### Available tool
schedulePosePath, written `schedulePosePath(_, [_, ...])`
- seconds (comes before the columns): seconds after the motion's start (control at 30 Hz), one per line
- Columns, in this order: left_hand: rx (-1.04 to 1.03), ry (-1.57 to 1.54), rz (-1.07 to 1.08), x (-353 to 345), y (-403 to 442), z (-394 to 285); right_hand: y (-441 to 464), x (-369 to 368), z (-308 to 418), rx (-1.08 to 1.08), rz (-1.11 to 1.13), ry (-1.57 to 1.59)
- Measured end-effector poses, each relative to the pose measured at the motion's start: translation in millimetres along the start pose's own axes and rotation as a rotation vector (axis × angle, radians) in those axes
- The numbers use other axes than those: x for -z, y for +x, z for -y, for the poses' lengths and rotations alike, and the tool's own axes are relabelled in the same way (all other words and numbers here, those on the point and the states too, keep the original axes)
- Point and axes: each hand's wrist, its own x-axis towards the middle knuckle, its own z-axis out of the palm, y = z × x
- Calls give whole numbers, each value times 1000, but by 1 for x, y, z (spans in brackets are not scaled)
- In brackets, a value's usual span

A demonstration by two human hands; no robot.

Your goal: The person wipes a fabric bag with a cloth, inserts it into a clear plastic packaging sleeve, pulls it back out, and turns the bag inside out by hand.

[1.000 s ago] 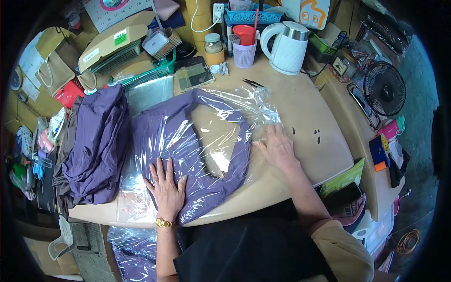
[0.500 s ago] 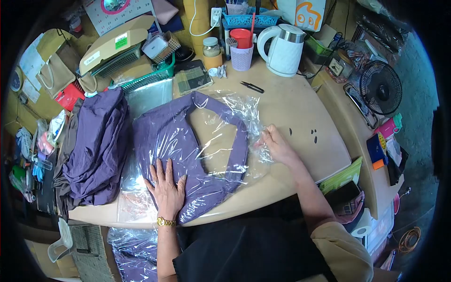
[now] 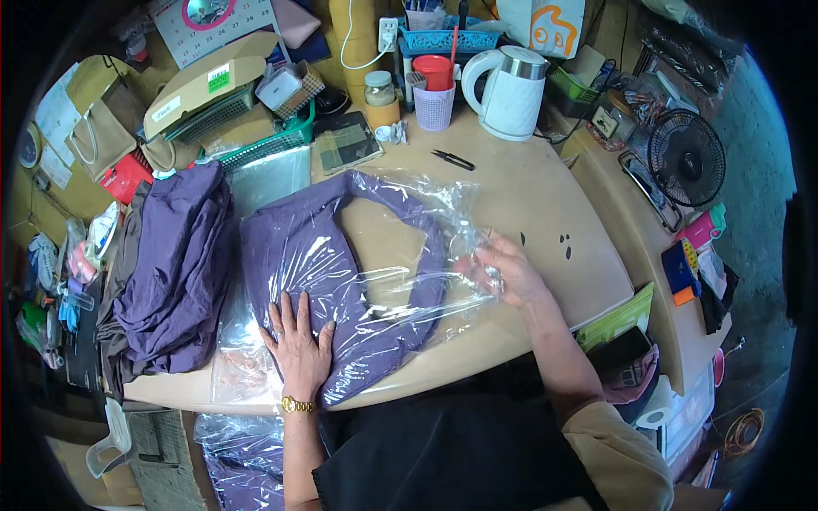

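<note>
A purple garment [image 3: 298, 247] lies inside a clear plastic bag [image 3: 456, 200] on the table. Its strap-like part curves round to the right, with bare tabletop showing through the loop. My left hand [image 3: 300, 341], a gold watch on its wrist, rests flat on the bagged garment near the table's front edge, fingers spread. At the bag's right end, my right hand [image 3: 504, 268] grips the clear film, partly seen through it. Creases in the plastic run from that hand toward the garment.
Left of the bag is a pile of purple cloth [image 3: 179, 264]. Black thread snips [image 3: 453, 159], a white kettle [image 3: 513, 92], a lilac cup [image 3: 434, 111] and a dark notebook [image 3: 348, 145] stand or lie at the back. A black fan [image 3: 686, 157] is on the right.
My right hand has turned and shifted slightly, and the plastic beside it now looks spread and drawn taut. The left hand stays on the garment.
</note>
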Motion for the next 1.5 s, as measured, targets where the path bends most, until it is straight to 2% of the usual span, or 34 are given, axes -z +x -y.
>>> schedulePosePath(0.03, [1, -1, -1, 0, -2, 2, -3, 5, 3, -70, 77, -17])
schedulePosePath(0.1, [1, -9, 5, -2, -5, 6, -12, 42, 9, -23, 25, -161])
schedulePosePath(0.17, [10, -33, 16, 1, -6, 6, -21, 62, 40, 200, -272, -251])
schedulePosePath(0.23, [-5, -22, 2, 2, -7, 5, -28, 110, 81, 86, -564, -854])
schedulePosePath(0.27, [-6, -25, -1, 3, -7, 5, -25, 127, 89, 89, -566, -857])
schedulePosePath(0.33, [-23, -21, 5, 2, -6, 5, -11, 127, 102, 392, -940, -1405])
schedulePosePath(0.37, [-26, -24, 5, 1, -6, 4, -3, 127, 106, 315, -860, -1359])
schedulePosePath(0.4, [-27, -25, 1, 1, -6, 4, 12, 88, 110, 238, -782, -1308])
schedulePosePath(0.47, [-32, -24, -12, 0, -5, 5, 50, 51, 95, 122, -582, -1536])
schedulePosePath(0.53, [-29, -27, -11, 2, -5, 4, 116, 89, 33, 339, -488, -1802])
schedulePosePath(0.57, [-24, -32, -7, 3, -6, 4, 123, 74, 37, 344, -481, -1799])
schedulePosePath(0.63, [-30, -36, -15, 2, -6, 5, 133, 38, 51, -178, 51, -1324])
schedulePosePath(0.7, [-25, -27, -22, 1, -5, 5, 164, 83, 71, 152, -426, -929])
schedulePosePath(0.73, [-28, -55, -7, 4, -6, 4, 164, 102, 90, 247, -794, -1186])
schedulePosePath(0.77, [-38, -72, -22, 4, -6, 4, 181, 176, 85, 849, -714, -1302])
schedulePosePath(0.8, [-35, -67, -25, 3, -6, 5, 159, 149, 96, 630, -880, -1190])
schedulePosePath(0.83, [-33, -66, -35, 2, -5, 5, 156, 164, 96, 611, -841, -1303])
schedulePosePath(0.87, [-29, -61, -37, 2, -5, 5, 155, 185, 91, 398, -735, -1377])
schedulePosePath(0.9, [-31, -58, -43, 3, -5, 5, 148, 175, 79, 233, -630, -1353])
schedulePosePath(0.93, [-28, -59, -41, 2, -5, 5, 130, 159, 67, 75, -527, -1324])
schedulePosePath(1.0, [-18, -72, -47, 3, -4, 4, 87, 70, 46, -109, -451, -1095])
schedulePosePath(1.03, [-2, -75, -49, 2, -4, 4, 85, 70, 29, -109, -436, -1103])
schedulePosePath(1.1, [-23, -80, -66, 1, -4, 5, 91, 74, -8, 271, -32, -1284])
schedulePosePath(1.17, [-49, -96, -23, 3, 1, 10, 104, 36, 29, 292, -67, -1241])
schedulePosePath(1.2, [-42, -234, -6, 8, 4, 15, 111, 7, 64, 303, -112, -1200])
schedulePosePath(1.23, [-38, -374, 11, 12, 6, 19, 110, -31, 114, 268, 2, -886])
schedulePosePath(1.27, [6, -477, 0, 31, 7, 17, 107, -59, 153, 529, 25, -840])
schedulePosePath(1.3, [5, -474, -5, 34, 7, 21, 95, -93, 177, 571, 264, -377])
schedulePosePath(1.33, [-18, -671, -120, 36, 7, 25, 87, -128, 195, 664, 419, -228])
schedulePosePath(1.37, [-44, -869, -234, 37, 6, 27, 81, -160, 202, 720, 491, -203])
schedulePosePath(1.4, [-51, -871, -240, 33, 5, 23, 81, -196, 200, 744, 512, -244])
schedulePosePath(1.5, [294, -2044, 217, 3, -7, -12, 104, -285, 185, 725, 531, -380])
